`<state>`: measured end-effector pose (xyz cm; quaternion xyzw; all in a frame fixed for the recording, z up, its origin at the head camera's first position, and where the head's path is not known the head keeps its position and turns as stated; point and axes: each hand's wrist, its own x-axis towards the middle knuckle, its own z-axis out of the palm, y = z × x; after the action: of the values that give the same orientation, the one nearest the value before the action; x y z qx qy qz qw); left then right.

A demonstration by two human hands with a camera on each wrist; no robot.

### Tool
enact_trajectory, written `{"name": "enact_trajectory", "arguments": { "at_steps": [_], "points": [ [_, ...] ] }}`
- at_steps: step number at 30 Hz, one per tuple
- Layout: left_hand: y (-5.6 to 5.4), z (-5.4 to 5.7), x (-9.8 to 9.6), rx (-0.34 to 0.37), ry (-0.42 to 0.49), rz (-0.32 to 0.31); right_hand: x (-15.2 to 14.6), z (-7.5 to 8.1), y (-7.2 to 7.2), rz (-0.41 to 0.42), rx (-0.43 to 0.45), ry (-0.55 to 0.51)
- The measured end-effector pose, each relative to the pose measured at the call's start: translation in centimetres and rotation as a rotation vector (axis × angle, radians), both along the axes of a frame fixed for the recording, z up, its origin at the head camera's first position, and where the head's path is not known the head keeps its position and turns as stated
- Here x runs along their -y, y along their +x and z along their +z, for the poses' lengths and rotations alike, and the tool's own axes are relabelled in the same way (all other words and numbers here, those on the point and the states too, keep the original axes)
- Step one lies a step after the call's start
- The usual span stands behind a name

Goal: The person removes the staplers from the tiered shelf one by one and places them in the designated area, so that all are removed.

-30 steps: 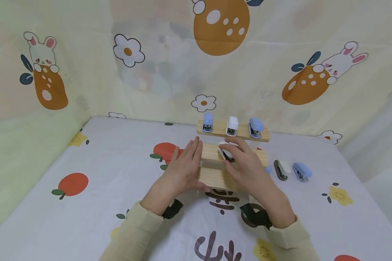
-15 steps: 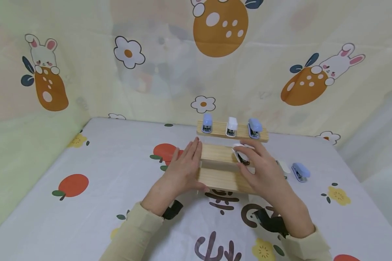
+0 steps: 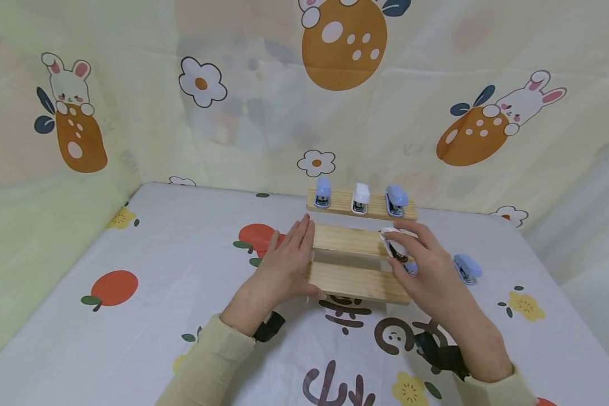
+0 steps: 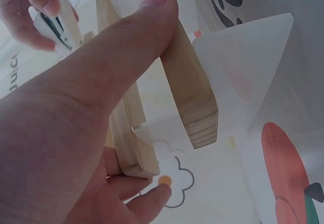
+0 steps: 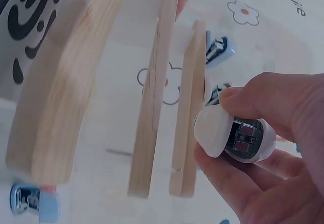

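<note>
My right hand (image 3: 431, 270) pinches a white mini stapler (image 3: 395, 246) between thumb and fingers, at the right end of the middle plank. In the right wrist view, the held stapler (image 5: 235, 135) shows its metal front; whether it touches the wood is hard to tell. My left hand (image 3: 284, 262) lies along the left end of the tiered wooden rack (image 3: 355, 279), fingers straight and thumb at the front plank (image 4: 190, 92). On the back plank stand a blue stapler (image 3: 322, 193), a white one (image 3: 360, 198) and another blue one (image 3: 396, 200).
Right of the rack, a loose blue stapler (image 3: 468, 268) lies on the patterned tablecloth (image 3: 132, 344). Another blue stapler (image 3: 410, 268) shows partly beside my right fingers. A printed curtain (image 3: 254, 124) hangs behind the table.
My right hand has slid rightward along the middle plank, carrying the white stapler. It now covers the grey-and-white stapler on the table. My left hand has stayed put.
</note>
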<state>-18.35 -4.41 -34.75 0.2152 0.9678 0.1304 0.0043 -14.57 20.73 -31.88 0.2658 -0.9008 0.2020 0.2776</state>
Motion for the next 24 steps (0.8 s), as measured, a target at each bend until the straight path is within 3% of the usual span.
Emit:
{"name": "enact_trajectory", "arguments": {
  "at_steps": [12, 21, 24],
  "points": [
    [0.0, -0.1, -0.1, 0.001, -0.001, 0.009, -2.4, 0.4, 0.7, -0.072, 0.049, -0.002],
    [0.0, 0.1, -0.1, 0.010, -0.017, 0.013, -4.2, 0.5, 0.7, -0.155, 0.205, 0.010],
    [0.0, 0.1, 0.0, 0.016, -0.014, 0.016, -4.6, 0.5, 0.5, -0.198, 0.306, 0.032]
  ]
}}
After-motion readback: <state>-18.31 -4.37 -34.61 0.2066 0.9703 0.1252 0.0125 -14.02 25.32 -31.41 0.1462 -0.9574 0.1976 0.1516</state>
